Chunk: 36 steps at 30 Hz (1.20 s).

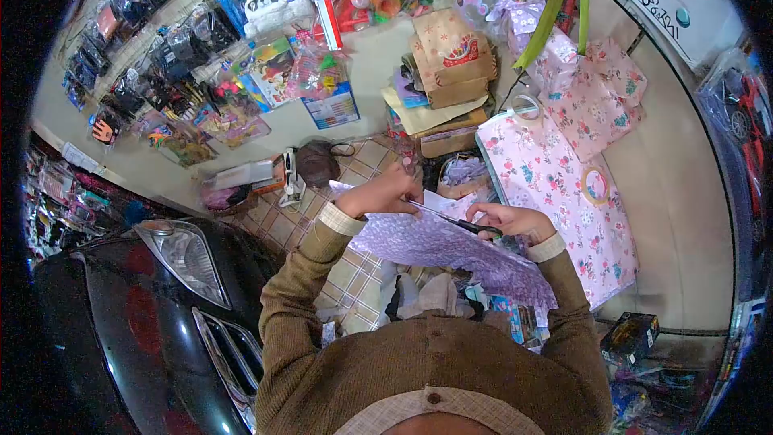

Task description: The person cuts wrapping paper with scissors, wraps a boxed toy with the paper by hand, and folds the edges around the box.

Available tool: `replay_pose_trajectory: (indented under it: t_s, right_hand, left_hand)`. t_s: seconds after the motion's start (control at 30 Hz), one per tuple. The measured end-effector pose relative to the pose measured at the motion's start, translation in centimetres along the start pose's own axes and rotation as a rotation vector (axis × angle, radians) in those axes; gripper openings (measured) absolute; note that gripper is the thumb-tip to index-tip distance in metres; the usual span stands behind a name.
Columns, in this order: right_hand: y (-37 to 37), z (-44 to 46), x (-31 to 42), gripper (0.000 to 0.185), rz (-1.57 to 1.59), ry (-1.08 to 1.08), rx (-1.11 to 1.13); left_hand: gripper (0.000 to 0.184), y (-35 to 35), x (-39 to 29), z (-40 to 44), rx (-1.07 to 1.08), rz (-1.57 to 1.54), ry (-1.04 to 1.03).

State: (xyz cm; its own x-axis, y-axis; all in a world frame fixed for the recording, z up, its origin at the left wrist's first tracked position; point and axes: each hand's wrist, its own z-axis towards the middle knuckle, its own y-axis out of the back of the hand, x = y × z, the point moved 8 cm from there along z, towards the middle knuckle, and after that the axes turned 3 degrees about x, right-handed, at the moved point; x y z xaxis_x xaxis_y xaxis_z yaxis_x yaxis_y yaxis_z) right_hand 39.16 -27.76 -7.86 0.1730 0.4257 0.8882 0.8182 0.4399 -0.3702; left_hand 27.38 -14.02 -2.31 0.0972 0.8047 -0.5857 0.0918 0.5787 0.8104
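A sheet of purple patterned paper [451, 248] hangs in front of my body, its upper edge held up by my left hand [383, 195], whose fingers pinch it. In my right hand [515, 222] is a pair of scissors [475, 226] with black handles. The blades point left toward my left hand and lie along the paper's upper edge; whether they are parted I cannot tell. Just right of my right hand, pink floral wrapping paper [555, 169] lies on the table, with one tape roll [596, 184] on it and another tape roll [527, 109] near its far edge.
Paper bags [455, 56] are stacked beyond my hands. A basket [463, 175] holds crumpled paper scraps. To my left stands a black car-like front [137, 306] with a headlight. Packaged goods [278, 72] hang on the wall. A white clock [684, 4] sits at far right.
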Motion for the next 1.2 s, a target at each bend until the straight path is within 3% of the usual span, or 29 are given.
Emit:
replay_pose_trajectory:
  t_s: [0.27, 0.47, 0.57, 0.67, 0.97, 1.17, 1.2]
  right_hand:
    - [0.4, 0.9, 0.3, 0.04, 0.033, 0.124, 0.078]
    - [-0.2, 1.5, 1.0, 0.024, -0.191, 0.015, -0.004]
    - [0.8, 2.7, -0.7, 0.022, -0.369, -0.031, -0.03]
    - [1.1, 3.2, -1.1, 0.019, -0.303, -0.031, -0.042]
    - [0.1, 4.2, -1.0, 0.025, -0.352, -0.079, -0.041]
    - [-0.8, 3.2, -0.2, 0.019, -0.298, 0.046, -0.011]
    - [-0.7, 3.1, -0.3, 0.019, -0.312, 0.045, -0.024]
  left_hand:
    - [0.021, -0.5, 0.5, 0.3, -0.004, -0.041, -0.02]
    - [0.019, -0.7, 0.6, 0.3, 0.01, 0.007, -0.011]
    - [0.019, -1.6, 0.8, 0.6, 0.114, -0.042, 0.06]
    - [0.018, -0.8, 0.9, -0.1, -0.046, -0.116, -0.026]
    - [0.018, -1.9, 1.1, 0.2, 0.086, -0.078, 0.056]
    - [0.021, 1.6, 0.1, -2.1, -0.155, 0.044, 0.016]
    - [0.022, 1.8, 0.9, -2.6, -0.078, 0.075, 0.105]
